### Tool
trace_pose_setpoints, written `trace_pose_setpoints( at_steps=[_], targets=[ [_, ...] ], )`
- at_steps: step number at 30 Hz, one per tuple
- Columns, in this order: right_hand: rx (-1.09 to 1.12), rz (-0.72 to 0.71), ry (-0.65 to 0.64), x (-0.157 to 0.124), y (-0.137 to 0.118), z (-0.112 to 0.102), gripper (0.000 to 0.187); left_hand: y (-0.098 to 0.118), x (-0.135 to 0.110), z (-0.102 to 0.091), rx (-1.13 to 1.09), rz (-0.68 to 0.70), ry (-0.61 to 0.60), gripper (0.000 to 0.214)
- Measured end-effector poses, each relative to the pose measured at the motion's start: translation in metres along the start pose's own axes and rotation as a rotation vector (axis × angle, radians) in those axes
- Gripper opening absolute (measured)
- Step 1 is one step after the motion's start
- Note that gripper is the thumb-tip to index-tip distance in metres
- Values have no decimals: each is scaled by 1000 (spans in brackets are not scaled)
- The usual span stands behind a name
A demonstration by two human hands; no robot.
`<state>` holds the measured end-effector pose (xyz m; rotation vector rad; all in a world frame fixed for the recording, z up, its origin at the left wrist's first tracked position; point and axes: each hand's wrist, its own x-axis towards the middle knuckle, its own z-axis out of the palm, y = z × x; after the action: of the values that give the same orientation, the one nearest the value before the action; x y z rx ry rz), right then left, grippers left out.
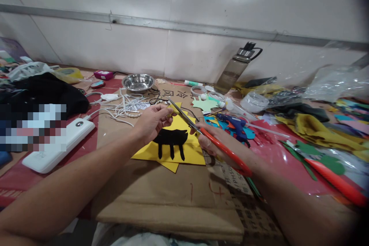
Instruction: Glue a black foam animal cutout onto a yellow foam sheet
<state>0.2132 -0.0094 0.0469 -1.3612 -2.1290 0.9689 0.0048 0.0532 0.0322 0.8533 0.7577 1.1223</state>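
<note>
**HEAD VIEW: SCISSORS AT YELLOW SCRAP, BOTH HANDS ENGAGED**

Head cam, only view.

Grip: left hand [151, 121] pinches a small yellow scrap [174, 110] between thumb and fingers, held just above the table at centre. Right hand [215, 144] is clenched through the orange-red loops of the scissors [207, 136]. The blades point far-left and reach the scrap. Can't tell how wide the blades stand.

Surroundings: directly below the hands lies a yellow sheet [190, 152] with a black cut-out [170, 138] on it, both on a cardboard slab [161, 192]. A blue glue gun [235, 125] sits just right of the scissors. A green cut-out [205, 103] lies beyond it, with a steel bowl [138, 82] and a bottle [236, 67] far, by the wall. A white power bank [59, 144] lies near-left. Coloured offcuts are heaped at right.

Judgement, cutting well:
- Keep the pinch close to the cut line but the fingertips clear of the blades.
- Feed the scrap deep into the blades, not at the tips.
- Turn the scrap rather than the scissors.
- Keep the cut above the sheet so the black cut-out isn't nicked.

Markings:
- Large printed Chinese chars [173, 94] on the cardboard's far part, upside-down to the cam and not legible.
- A red hand-drawn mark like "4" [215, 190], near-right.
- Small print along the cardboard's right edge, too skewed to read.
- No brand is readable on the power bank, glue gun or bottle.
</note>
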Motion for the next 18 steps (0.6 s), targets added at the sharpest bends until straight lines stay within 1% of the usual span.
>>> trace_pose_setpoints(
  at_steps=[7,12,18],
  targets=[
    [-44,19,1,-1,-6,0,58,1,-1,1,1,0,0,16],
    [-99,-29,36,1,3,0,63,6,1,-1,-49,13,20,14],
    [-108,-59,37,1,10,0,65,10,3,-3,-47,19,18,15]
  ],
)
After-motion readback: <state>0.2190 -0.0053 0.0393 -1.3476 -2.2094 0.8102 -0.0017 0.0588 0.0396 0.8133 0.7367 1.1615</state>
